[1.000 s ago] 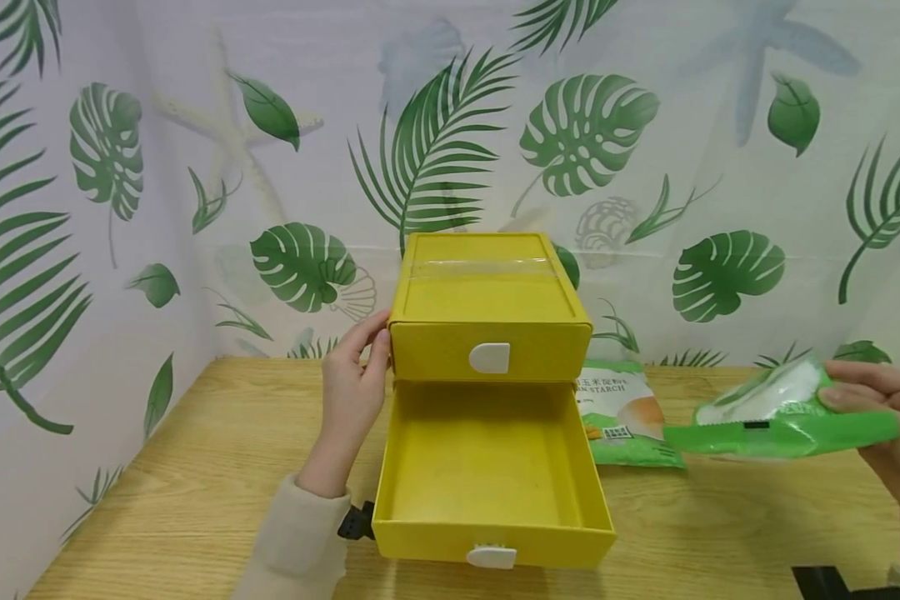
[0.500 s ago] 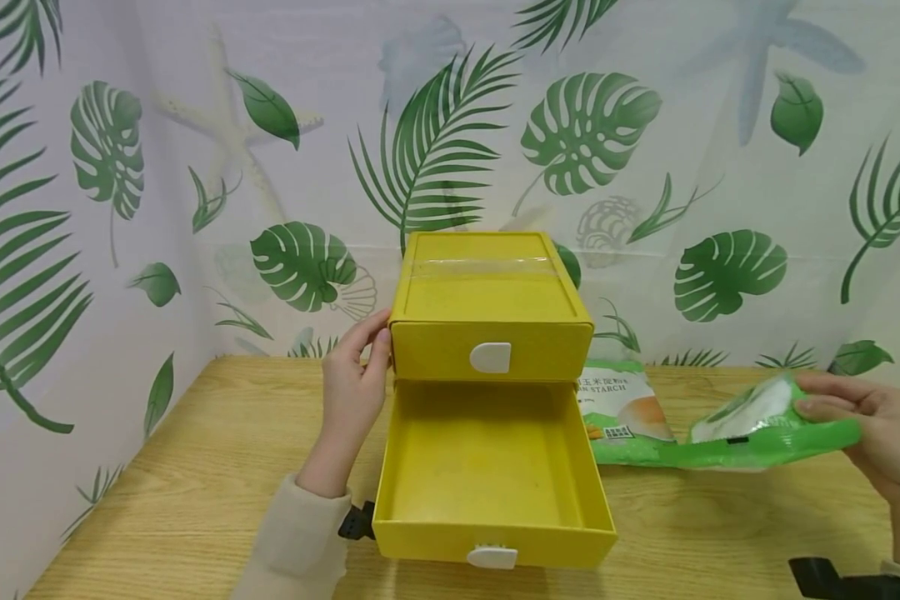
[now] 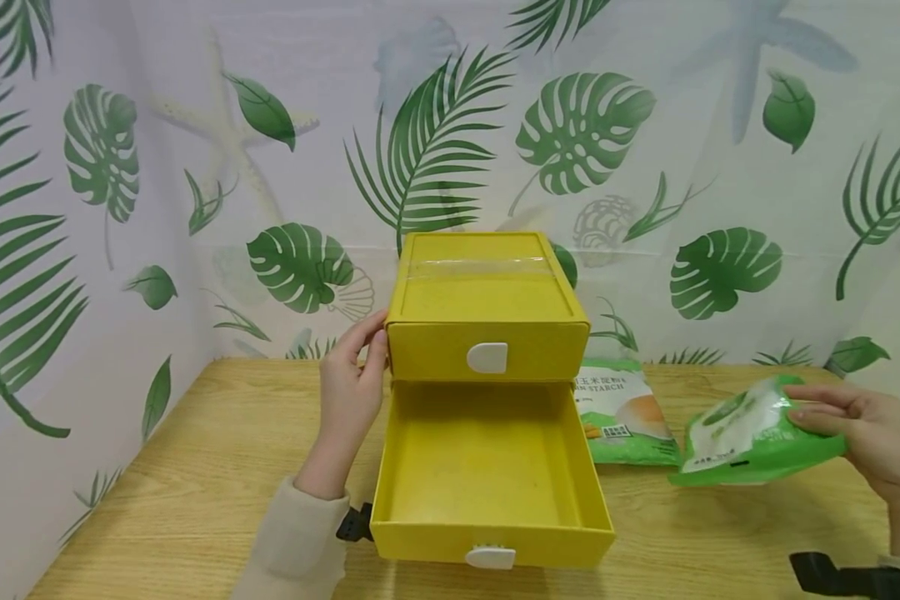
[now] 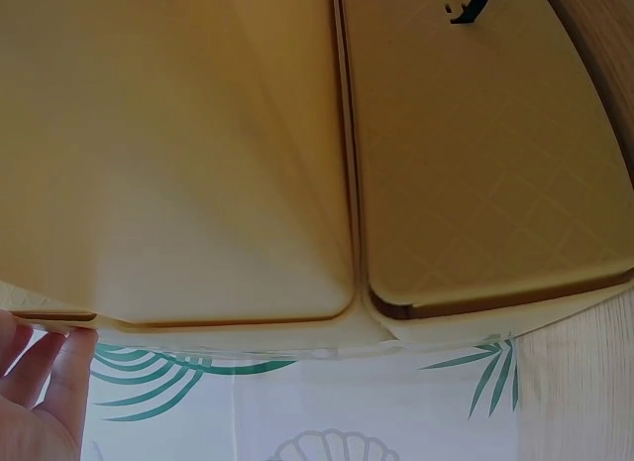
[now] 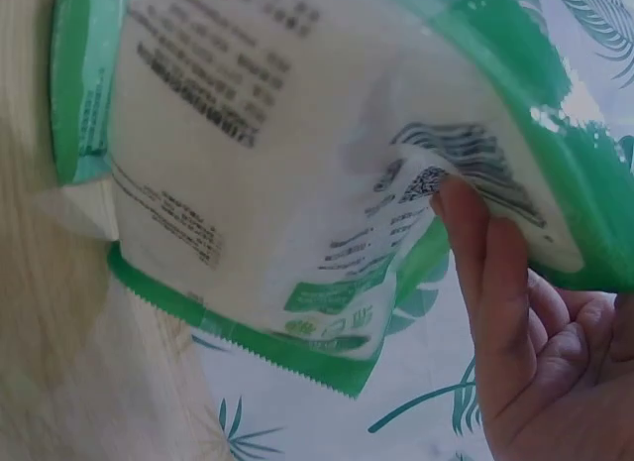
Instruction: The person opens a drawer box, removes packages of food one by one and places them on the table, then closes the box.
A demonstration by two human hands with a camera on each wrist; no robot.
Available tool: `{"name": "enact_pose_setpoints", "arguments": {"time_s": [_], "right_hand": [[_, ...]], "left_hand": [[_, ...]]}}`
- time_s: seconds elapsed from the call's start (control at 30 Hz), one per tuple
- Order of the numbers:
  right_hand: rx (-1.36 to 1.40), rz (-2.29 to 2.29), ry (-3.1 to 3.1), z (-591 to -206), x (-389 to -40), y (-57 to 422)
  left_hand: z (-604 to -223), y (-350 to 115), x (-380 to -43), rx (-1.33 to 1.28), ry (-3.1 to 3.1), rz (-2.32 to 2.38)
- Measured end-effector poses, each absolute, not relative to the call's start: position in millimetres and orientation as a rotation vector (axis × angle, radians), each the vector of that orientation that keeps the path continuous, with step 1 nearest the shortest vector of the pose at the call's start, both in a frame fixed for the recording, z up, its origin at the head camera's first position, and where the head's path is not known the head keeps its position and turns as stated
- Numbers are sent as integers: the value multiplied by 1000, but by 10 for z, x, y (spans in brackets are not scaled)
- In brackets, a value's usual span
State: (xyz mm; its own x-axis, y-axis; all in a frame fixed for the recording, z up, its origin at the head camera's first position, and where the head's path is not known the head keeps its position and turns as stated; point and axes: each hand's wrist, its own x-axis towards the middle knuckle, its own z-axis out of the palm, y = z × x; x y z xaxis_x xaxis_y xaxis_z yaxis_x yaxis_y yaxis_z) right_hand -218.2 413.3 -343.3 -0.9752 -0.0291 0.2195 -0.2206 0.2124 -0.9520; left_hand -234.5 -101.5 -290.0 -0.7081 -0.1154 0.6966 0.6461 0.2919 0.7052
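Note:
My left hand [image 3: 352,387] touches the left side of a yellow drawer unit [image 3: 487,287], thumb near its front edge. In the left wrist view, the fingertips [image 4: 81,347] rest against the unit's edge. Below the shut upper drawer [image 3: 427,354], the lower drawer [image 3: 480,467] is pulled out with nothing in it. On the right, my right hand [image 3: 881,433] pinches a green and white packet [image 3: 742,425] by its right side. The packet is tilted above the table. Its printed back [image 5: 228,173] fills much of the right wrist view.
A packet marked corn starch [image 3: 626,417] lies on the wooden table [image 3: 217,467], just right of the drawer unit and partly hidden by it. Behind stands a leaf-patterned cloth [image 3: 435,108]. White pull tabs [image 3: 489,357] mark the drawer fronts.
My right hand has shifted leftward and slightly lower, and the held packet has turned so more of its printed face shows. The left hand and the drawers have stayed put.

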Motion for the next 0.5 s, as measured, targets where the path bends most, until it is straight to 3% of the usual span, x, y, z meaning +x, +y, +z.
{"name": "enact_pose_setpoints", "arguments": {"time_s": [0.17,0.5], "right_hand": [[104,1647,-2479,-3547,-2231,4259],[-45,1439,-2633,-4246,-2690,5004]], "left_hand": [[-2907,-1020,-2340,-476,-1900,-1471],[-2905,-1014,-2343,-493,-1891,-1456]]}}
